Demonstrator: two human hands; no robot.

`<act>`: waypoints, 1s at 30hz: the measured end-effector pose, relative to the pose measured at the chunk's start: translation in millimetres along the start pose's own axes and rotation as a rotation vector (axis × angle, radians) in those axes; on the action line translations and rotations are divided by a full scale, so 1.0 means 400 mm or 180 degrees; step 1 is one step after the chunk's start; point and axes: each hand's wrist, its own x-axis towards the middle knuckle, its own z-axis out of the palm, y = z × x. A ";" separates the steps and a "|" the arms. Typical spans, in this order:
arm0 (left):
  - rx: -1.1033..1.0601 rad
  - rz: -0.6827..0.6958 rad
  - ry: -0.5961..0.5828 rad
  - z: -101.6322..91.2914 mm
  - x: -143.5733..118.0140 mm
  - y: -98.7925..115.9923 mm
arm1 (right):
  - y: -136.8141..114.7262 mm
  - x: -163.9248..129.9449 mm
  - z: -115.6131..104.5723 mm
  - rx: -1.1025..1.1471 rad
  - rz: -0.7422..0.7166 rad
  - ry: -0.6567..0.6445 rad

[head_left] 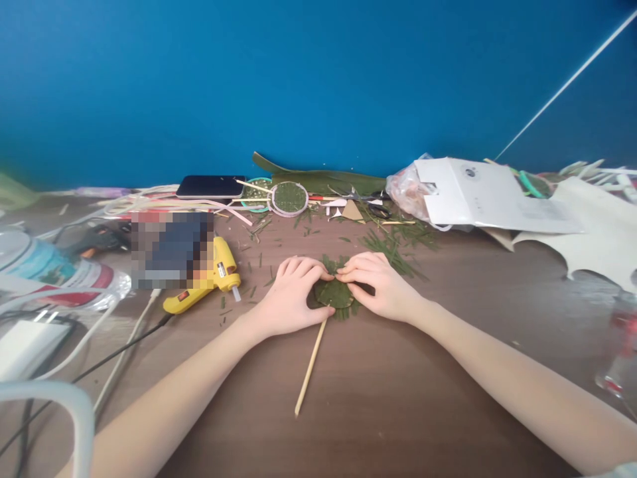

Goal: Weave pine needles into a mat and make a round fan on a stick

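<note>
A small round green leaf disc point(336, 294) lies low on the brown table, with leaf strips sticking out around its edge. A pale wooden stick point(311, 368) runs from its lower edge toward me. My left hand point(291, 292) is closed on the disc's left side, index finger at the top and thumb near the stick. From the other side, my right hand point(381, 285) pinches the upper right edge, its fingertips almost meeting the left ones. What lies under the fingers is hidden.
Left of my hands lies a yellow glue gun point(202, 285) near cables and a plastic bottle point(54, 269). Cut leaf strips point(393, 251) are scattered behind. Along the blue wall are a phone point(212, 186), small round fans point(290, 198), scissors point(379, 210) and a white box point(472, 192).
</note>
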 end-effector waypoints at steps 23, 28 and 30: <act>0.0094 0.0085 0.0107 0.006 -0.003 0.001 | 0.002 -0.002 -0.001 -0.0038 -0.0038 0.0023; 0.0097 0.0075 0.0088 0.006 -0.001 0.001 | 0.001 0.000 -0.003 -0.0054 -0.0045 -0.0008; 0.0111 0.0061 0.0093 0.007 -0.001 0.001 | 0.002 0.000 -0.004 -0.0066 -0.0044 -0.0017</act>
